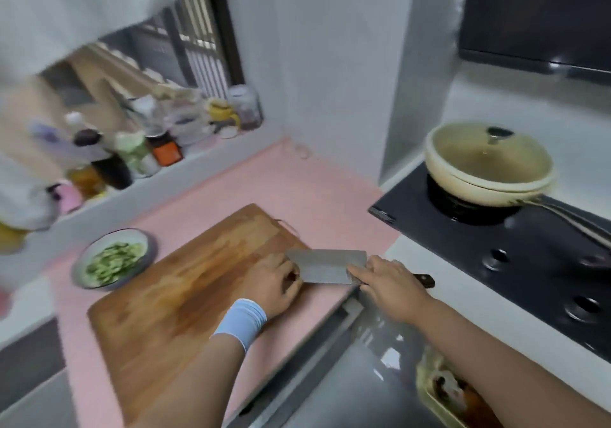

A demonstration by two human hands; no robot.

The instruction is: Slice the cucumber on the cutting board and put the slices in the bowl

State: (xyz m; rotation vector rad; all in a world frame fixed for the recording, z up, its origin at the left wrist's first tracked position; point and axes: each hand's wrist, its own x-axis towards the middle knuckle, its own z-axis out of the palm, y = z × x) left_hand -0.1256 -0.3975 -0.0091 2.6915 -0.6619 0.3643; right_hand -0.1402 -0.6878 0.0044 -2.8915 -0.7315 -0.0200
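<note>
Cucumber slices (114,262) fill the bowl (132,236) at the left, just beside the cutting board (185,288), which shows no cucumber. The left hand (276,287) curls at the cleaver (327,265) blade's end; whether it pinches anything, I cannot tell. The right hand (390,282) grips the handle. In clearing the blade, keep its edge turned away from those fingers.

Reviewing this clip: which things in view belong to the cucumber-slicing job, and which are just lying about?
In use: cutting board, cleaver gripped by the right hand, left hand beside its blade, bowl with cucumber slices.
Lying about: lidded pan, stove, bottles on the ledge.
</note>
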